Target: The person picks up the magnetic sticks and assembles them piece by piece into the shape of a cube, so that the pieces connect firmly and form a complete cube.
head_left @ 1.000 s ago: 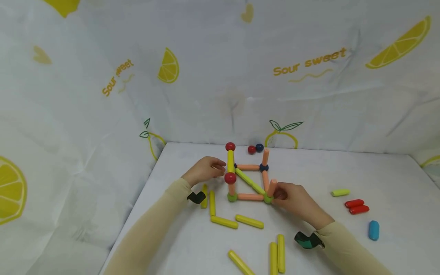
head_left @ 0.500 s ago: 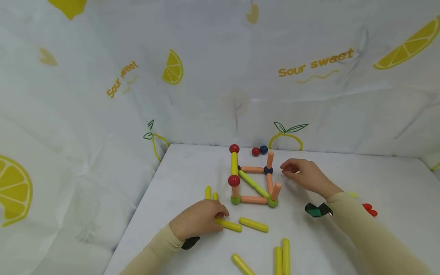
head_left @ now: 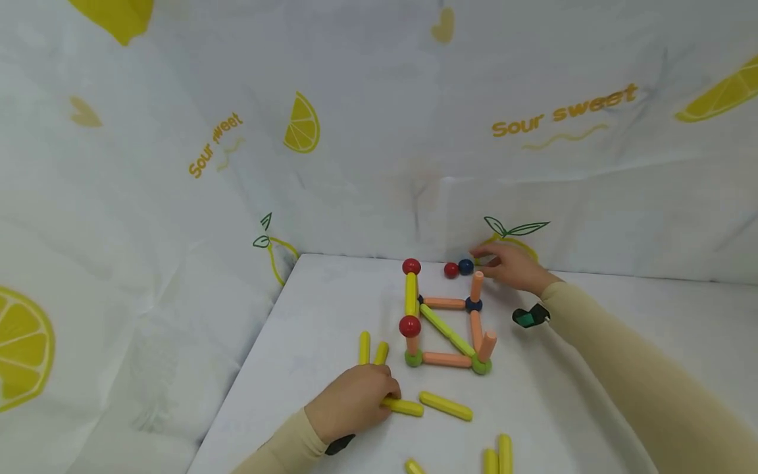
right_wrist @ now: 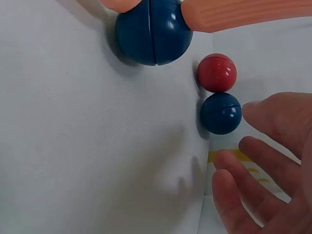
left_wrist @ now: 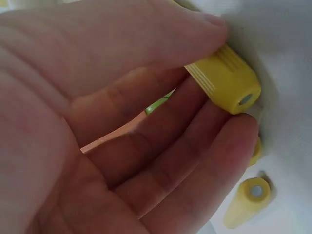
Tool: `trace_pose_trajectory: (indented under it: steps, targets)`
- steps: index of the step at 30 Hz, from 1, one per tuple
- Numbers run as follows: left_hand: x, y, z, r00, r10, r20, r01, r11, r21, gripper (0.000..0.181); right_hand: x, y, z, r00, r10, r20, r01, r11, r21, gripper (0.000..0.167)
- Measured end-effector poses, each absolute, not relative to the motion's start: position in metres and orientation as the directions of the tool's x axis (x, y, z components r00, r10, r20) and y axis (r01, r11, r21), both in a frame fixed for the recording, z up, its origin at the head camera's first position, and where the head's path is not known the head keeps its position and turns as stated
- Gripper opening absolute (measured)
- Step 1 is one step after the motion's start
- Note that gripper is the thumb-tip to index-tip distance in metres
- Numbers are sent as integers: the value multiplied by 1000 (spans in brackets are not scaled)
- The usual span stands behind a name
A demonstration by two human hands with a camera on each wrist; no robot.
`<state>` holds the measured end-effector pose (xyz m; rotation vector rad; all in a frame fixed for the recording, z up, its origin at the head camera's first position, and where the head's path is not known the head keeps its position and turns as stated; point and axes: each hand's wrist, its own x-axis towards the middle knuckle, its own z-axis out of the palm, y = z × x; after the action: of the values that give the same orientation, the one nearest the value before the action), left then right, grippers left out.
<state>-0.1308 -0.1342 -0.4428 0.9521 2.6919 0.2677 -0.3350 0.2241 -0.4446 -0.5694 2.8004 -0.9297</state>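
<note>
The left hand (head_left: pixel 354 401) pinches a yellow stick (head_left: pixel 404 407) lying low on the table; in the left wrist view thumb and fingers are on either side of the stick (left_wrist: pixel 226 80). The right hand (head_left: pixel 510 266) is at the table's back edge, beside a loose blue ball (head_left: pixel 466 266) and a red ball (head_left: pixel 451 270). In the right wrist view its fingers are spread near the blue ball (right_wrist: pixel 221 113), with nothing in them. A frame of orange sticks (head_left: pixel 445 359), a yellow stick (head_left: pixel 411 295) and red, blue and green balls stands between the hands.
Yellow sticks lie beyond the left hand (head_left: pixel 364 347), in front of the frame (head_left: pixel 446 405) and near the bottom of the head view (head_left: pixel 505 454). A printed cloth (head_left: pixel 379 131) hangs behind the white table (head_left: pixel 320 303).
My left hand has moved from beside the frame down to the yellow stick and now pinches it. My right hand has left the frame's green corner and moved back to the loose balls.
</note>
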Motion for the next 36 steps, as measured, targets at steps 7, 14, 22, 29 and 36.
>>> trace_pose_trajectory:
  steps: [7, 14, 22, 29, 36]
  targets:
    - [-118, -130, -430, -707, 675, -209, 607, 732, 310, 18, -340, 219, -443, -907, -418, -59, -320, 772, -549, 47]
    - [-108, -124, -408, -640, 752, -158, 680, 650, 339, 18, -339, 220, -444, -912, -400, -87, -284, 771, -571, 39]
    - [-110, -114, -379, -612, 787, -79, 718, 595, 361, 17, -338, 221, -442, -919, -380, -102, -258, 780, -571, 43]
    - [-117, -105, -366, -597, 801, 42, 764, 552, 334, 17, -327, 233, -438, -922, -384, -56, -286, 770, -571, 27]
    - [-123, -99, -361, -634, 770, 70, 745, 584, 321, 18, -314, 250, -443, -910, -397, -119, -251, 756, -605, 43]
